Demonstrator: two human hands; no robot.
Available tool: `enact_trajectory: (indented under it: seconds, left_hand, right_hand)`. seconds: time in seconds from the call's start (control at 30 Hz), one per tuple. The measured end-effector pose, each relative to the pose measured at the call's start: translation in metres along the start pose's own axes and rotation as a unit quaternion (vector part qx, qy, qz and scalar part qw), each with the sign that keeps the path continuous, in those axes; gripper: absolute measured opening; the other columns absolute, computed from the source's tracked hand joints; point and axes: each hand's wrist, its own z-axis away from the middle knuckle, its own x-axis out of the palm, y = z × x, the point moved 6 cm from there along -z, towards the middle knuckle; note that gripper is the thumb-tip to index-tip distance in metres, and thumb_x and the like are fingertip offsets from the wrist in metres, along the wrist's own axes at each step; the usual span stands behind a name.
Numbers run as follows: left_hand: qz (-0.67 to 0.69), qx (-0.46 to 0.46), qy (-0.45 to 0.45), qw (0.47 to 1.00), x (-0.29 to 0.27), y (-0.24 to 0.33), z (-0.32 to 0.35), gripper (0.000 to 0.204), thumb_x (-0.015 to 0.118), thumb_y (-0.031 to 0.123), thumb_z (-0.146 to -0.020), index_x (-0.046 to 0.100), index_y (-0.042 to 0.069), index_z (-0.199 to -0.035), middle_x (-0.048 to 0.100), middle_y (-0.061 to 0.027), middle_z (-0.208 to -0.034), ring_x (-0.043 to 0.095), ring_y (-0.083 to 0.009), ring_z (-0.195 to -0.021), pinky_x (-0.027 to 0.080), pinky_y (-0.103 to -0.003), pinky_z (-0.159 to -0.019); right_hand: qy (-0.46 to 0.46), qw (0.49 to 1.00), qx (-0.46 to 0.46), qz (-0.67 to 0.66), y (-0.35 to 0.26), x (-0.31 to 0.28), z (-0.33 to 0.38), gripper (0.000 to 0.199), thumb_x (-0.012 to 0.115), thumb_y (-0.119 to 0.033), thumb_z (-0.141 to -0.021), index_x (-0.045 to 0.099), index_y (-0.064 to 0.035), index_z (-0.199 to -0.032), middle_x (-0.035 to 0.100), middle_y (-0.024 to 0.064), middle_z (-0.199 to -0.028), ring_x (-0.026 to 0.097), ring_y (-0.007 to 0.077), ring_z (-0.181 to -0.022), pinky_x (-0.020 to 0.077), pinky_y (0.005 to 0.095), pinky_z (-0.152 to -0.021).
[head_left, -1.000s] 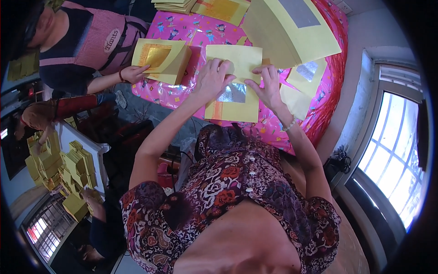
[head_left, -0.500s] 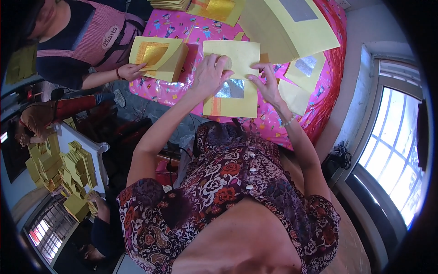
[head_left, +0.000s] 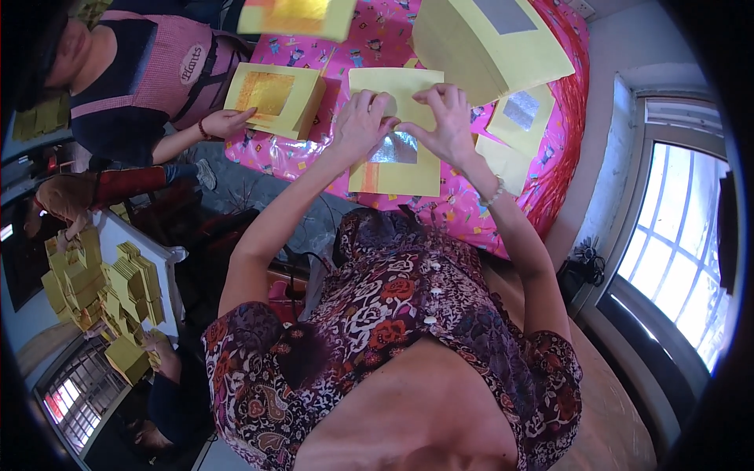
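Note:
A yellow paper sheet [head_left: 397,182] with a silver foil square lies in front of me on the pink printed table cover, its far part raised in a fold. My left hand [head_left: 363,124] grips this fold at its left side, fingers curled over and thumb at the near edge. Across from it, my right hand [head_left: 446,124] bends its fingers over the fold's right side, with the thumb reaching toward the left thumb. Both thumbs lie just beyond the silver foil. The fingertips partly hide the paper's upper layer.
On the left, another person's hand [head_left: 229,124] rests on gold-foiled yellow papers [head_left: 271,94]. A blurred yellow sheet [head_left: 297,17] hangs at the top. A large folded yellow sheet [head_left: 491,51] and silver-foiled papers [head_left: 520,114] lie right, by red strands [head_left: 572,133]. Paper stacks [head_left: 129,286] fill a white table.
My right hand has moved left from the sheet's right edge onto the fold, near my left hand. At the top, a gold-foiled sheet has shifted left. The other person's papers lie flatter.

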Motion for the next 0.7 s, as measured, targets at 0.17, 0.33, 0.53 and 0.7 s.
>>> enact_trajectory:
  seconds: [0.17, 0.33, 0.53, 0.7]
  left_hand:
    - [0.004, -0.006, 0.009, 1.000, -0.002, 0.004, 0.000, 0.049, 0.073, 0.032, -0.085, 0.048, 0.008, -0.120, 0.052, -0.0157, -0.104, 0.058, -0.0347, -0.091, 0.050, -0.046, -0.075]
    - [0.010, -0.002, 0.021, 1.000, -0.006, -0.005, -0.004, 0.049, 0.072, 0.032, -0.085, 0.048, 0.008, -0.120, 0.052, -0.0156, -0.103, 0.058, -0.0345, -0.090, 0.050, -0.046, -0.075]
    - [0.017, -0.020, 0.005, 1.000, -0.003, -0.017, 0.002, 0.050, 0.073, 0.031, -0.084, 0.050, 0.007, -0.122, 0.053, -0.0160, -0.108, 0.059, -0.0353, -0.096, 0.051, -0.046, -0.077]
    - [0.065, -0.012, 0.001, 0.998, -0.013, -0.022, 0.002, 0.051, 0.074, 0.029, -0.083, 0.051, 0.008, -0.123, 0.052, -0.0157, -0.109, 0.057, -0.0350, -0.098, 0.049, -0.045, -0.081]
  right_hand:
    - [-0.031, 0.999, 0.001, 0.036, -0.002, 0.017, 0.004, 0.071, 0.083, -0.034, -0.072, 0.051, -0.0181, -0.134, 0.045, 0.0142, -0.130, 0.041, 0.0356, -0.123, 0.0382, 0.0495, -0.097]
    - [-0.063, 0.997, 0.029, 0.031, 0.003, 0.023, -0.009, 0.076, 0.082, -0.034, -0.073, 0.047, -0.0205, -0.139, 0.041, 0.0147, -0.135, 0.037, 0.0375, -0.126, 0.0364, 0.0518, -0.099]
    - [-0.049, 0.990, -0.052, 0.118, -0.001, 0.044, -0.011, 0.081, 0.074, -0.046, -0.081, 0.036, -0.0266, -0.150, 0.029, 0.0203, -0.149, 0.021, 0.0455, -0.141, 0.0274, 0.0614, -0.107]
    - [-0.101, 0.991, -0.037, 0.076, 0.010, 0.053, -0.010, 0.086, 0.069, -0.048, -0.084, 0.025, -0.0296, -0.155, 0.016, 0.0219, -0.158, 0.008, 0.0482, -0.147, 0.0196, 0.0655, -0.112]
